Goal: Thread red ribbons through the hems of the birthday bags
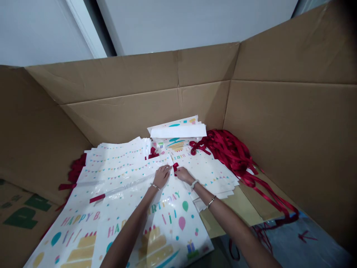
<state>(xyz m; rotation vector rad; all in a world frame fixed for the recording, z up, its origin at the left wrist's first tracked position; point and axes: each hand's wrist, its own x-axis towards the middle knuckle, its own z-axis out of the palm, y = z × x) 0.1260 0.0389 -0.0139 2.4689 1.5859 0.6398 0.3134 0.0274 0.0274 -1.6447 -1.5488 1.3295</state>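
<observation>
A large white gift bag [178,216] printed with "Birthday", a cake and balloons lies flat in front of me, overlapping other flat bags. My left hand [162,175] rests at its upper edge, fingers bent together on the paper near the corner. Close beside it, my right hand [183,174] pinches a short piece of red ribbon [175,167] at that same edge. The ribbon's lower end is hidden by the fingers. Another strip of red ribbon [97,198] lies on the bags at left.
Tall cardboard walls [125,82] surround the work on three sides. A tangled heap of red ribbons [228,150] lies at right, with strands trailing over the cardboard edge. Stacked printed bags [117,152] fill the back left, and a folded white sheet [178,131] lies behind my hands.
</observation>
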